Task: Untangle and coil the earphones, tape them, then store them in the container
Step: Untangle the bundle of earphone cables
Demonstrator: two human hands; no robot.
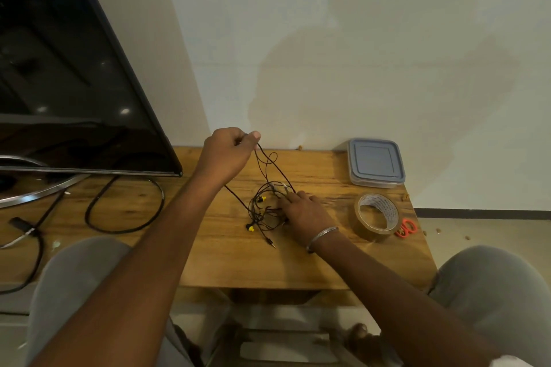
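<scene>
Grip check: your left hand is raised off the table, thumb and forefinger pinching a loop of the earphones cord. Your right hand lies low on the tangle, stretched over it; can't tell if it's pinching anything. The tangle sits mid wooden table. On the left you've got a black screen and a thick cable. On the right, a lidded container, tape roll and orange scissors, with a pale wall behind.
</scene>
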